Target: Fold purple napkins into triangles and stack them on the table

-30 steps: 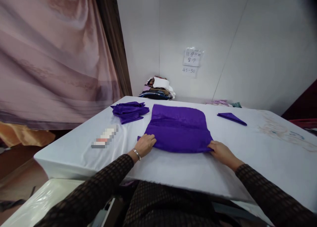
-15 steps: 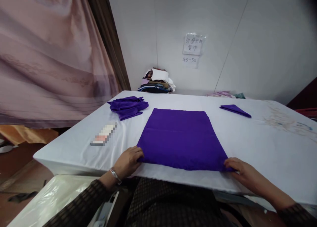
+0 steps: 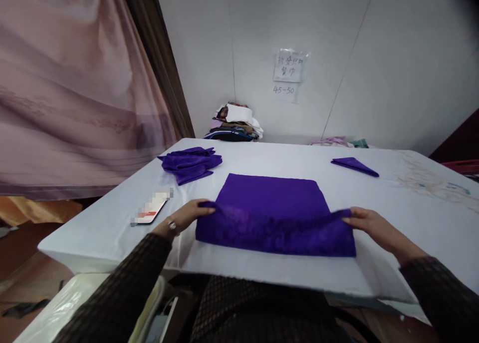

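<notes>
A purple cloth napkin (image 3: 271,193) lies in front of me on the white-covered table (image 3: 385,223). Its near edge is raised and turned partly over the rest. My left hand (image 3: 192,214) pinches the left corner of that lifted edge, fingers closed on the fabric. At the right corner my right hand (image 3: 368,223) grips the same edge between thumb and fingers. Between the two hands the raised edge sags slightly, and the lower fold rests near the table's front.
Crumpled purple napkins (image 3: 190,166) lie at the back left, above a phone (image 3: 151,209). A folded purple napkin (image 3: 355,166) sits at the back right. Stacked clothes (image 3: 235,123) stand against the wall, under paper signs (image 3: 289,66). A pink curtain (image 3: 75,83) hangs on the left.
Both hands have lifted the napkin's near edge off the table and moved it away from me, turning it partly over the cloth.
</notes>
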{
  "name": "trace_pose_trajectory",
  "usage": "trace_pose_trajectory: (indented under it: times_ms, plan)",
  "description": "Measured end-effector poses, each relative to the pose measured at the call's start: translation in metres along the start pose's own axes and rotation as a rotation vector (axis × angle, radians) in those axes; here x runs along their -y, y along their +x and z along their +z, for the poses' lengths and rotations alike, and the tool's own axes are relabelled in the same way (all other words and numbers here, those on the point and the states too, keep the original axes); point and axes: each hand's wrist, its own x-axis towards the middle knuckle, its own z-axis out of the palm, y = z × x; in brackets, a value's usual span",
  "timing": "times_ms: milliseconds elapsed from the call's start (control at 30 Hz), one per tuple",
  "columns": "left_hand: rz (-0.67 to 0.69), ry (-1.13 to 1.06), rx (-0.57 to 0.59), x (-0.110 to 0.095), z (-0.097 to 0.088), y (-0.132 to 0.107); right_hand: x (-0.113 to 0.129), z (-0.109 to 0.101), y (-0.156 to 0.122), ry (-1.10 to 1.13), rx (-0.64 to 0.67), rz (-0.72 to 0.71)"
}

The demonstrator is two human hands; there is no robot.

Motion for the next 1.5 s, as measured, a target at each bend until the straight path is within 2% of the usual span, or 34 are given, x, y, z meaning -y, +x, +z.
trace_pose_trajectory:
  times_ms: [67, 133, 200, 267, 367, 533, 767, 1000, 1300, 1500]
  plan:
    - [-0.058, -0.082, -0.078, -0.003, 0.01, 0.041, -0.003, 0.007, 0.034, 0.088, -0.071, 0.007]
    - [-0.132, 0.007, -0.259, -0.008, 0.018, 0.078, -0.007, 0.013, 0.065, 0.125, -0.164, 0.029]
    - [-0.162, 0.089, -0.373, -0.011, 0.023, 0.108, -0.013, 0.015, 0.09, 0.1, -0.248, 0.051]
    - [-0.17, 0.161, -0.444, -0.011, 0.025, 0.129, -0.021, 0.015, 0.108, 0.039, -0.304, 0.067]
    - [-0.162, 0.263, -0.514, -0.006, 0.025, 0.149, -0.031, 0.012, 0.126, -0.052, -0.353, 0.059]
    - [-0.117, 0.376, -0.554, 0.002, 0.026, 0.166, -0.039, 0.008, 0.149, -0.117, -0.447, 0.018]
    - [-0.102, 0.481, -0.611, 0.006, 0.025, 0.184, -0.046, 0.012, 0.171, -0.069, -0.481, 0.005]
    - [-0.096, 0.533, -0.61, 0.011, 0.024, 0.193, -0.053, 0.008, 0.18, -0.313, -0.569, -0.023]
    - [-0.112, 0.577, -0.626, 0.021, 0.019, 0.202, -0.057, 0.004, 0.187, -0.546, -0.561, -0.041]
    - [-0.12, 0.591, -0.614, 0.02, 0.019, 0.201, -0.058, 0.005, 0.189, -0.562, -0.613, -0.038]
